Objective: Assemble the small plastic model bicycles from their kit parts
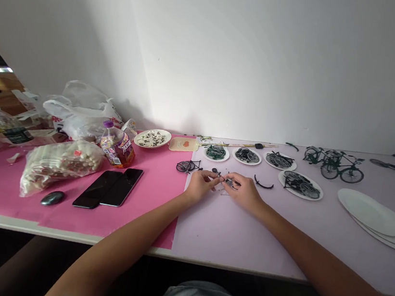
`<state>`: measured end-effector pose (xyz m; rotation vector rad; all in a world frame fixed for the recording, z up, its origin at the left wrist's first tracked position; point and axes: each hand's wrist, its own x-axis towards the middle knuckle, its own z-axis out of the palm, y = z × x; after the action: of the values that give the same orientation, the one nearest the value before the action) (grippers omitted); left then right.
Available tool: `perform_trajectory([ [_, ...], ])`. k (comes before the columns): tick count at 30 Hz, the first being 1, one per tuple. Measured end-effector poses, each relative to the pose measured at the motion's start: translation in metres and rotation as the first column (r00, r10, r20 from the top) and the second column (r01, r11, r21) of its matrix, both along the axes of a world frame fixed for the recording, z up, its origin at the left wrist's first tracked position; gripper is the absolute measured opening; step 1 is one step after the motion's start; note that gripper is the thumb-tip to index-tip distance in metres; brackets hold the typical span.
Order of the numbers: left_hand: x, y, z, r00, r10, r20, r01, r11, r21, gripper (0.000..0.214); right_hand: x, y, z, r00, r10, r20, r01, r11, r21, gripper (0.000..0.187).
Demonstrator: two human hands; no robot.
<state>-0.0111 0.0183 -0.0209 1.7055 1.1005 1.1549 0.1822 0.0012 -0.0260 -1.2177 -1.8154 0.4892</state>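
My left hand (pixel 200 183) and my right hand (pixel 245 189) meet over the pale lilac part of the table. Fingertips of both are pinched together around a small dark part (pixel 218 174), too small and too covered to name. Just left of them lies a partly built black miniature bicycle (pixel 188 166). A curved black strip (pixel 263 183) rests to the right of my right hand. Beyond my hands, white plates hold green parts (pixel 215 152), black parts (pixel 246 155), and wheels with thin frame pieces (pixel 279 160). A nearer plate carries more bicycle wheels (pixel 302 185).
Assembled green miniature bicycles (pixel 342 167) stand at the back right, near stacked white plates (pixel 374 212). Leftward are two phones (pixel 121 186), a computer mouse (pixel 52 198), a bag of white sticks (pixel 59 164), a drink bottle (pixel 116 146) and a bowl of small pieces (pixel 152 138).
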Motion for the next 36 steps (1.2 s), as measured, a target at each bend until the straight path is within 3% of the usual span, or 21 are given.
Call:
perform_trajectory([
  [7, 0.001, -0.004, 0.004, 0.997, -0.067, -0.031, 0.068, 0.997, 0.035, 0.041, 0.004, 0.008, -0.01, 1.0, -0.015, -0.018, 0.016, 0.999, 0.04, 0.036],
  [19, 0.003, -0.004, 0.0, 0.994, -0.099, -0.043, 0.1, 0.995, 0.022, 0.034, 0.003, 0.007, -0.008, 0.994, -0.093, 0.051, 0.09, 0.995, 0.049, 0.03],
  [25, 0.002, -0.007, 0.011, 0.975, -0.112, -0.19, 0.125, 0.99, 0.059, 0.033, 0.002, 0.004, -0.002, 0.987, -0.135, 0.081, 0.133, 0.991, 0.03, 0.025],
  [28, -0.008, -0.001, 0.023, 0.893, 0.046, -0.448, 0.047, 0.98, 0.196, 0.042, 0.002, 0.003, -0.001, 0.994, -0.11, 0.013, 0.11, 0.994, -0.01, 0.027],
  [30, -0.022, 0.008, 0.032, 0.797, 0.187, -0.574, -0.006, 0.953, 0.302, 0.033, 0.003, 0.004, -0.001, 0.994, -0.107, -0.002, 0.107, 0.994, -0.02, 0.028],
  [33, -0.049, 0.025, 0.042, 0.699, 0.236, -0.676, -0.028, 0.953, 0.303, 0.03, 0.003, 0.005, -0.001, 0.995, -0.097, 0.011, 0.098, 0.995, -0.026, 0.027],
  [36, -0.076, 0.039, 0.048, 0.656, 0.263, -0.707, -0.081, 0.956, 0.281, 0.033, 0.003, 0.004, -0.001, 0.996, -0.082, 0.028, 0.083, 0.996, -0.014, 0.027],
])
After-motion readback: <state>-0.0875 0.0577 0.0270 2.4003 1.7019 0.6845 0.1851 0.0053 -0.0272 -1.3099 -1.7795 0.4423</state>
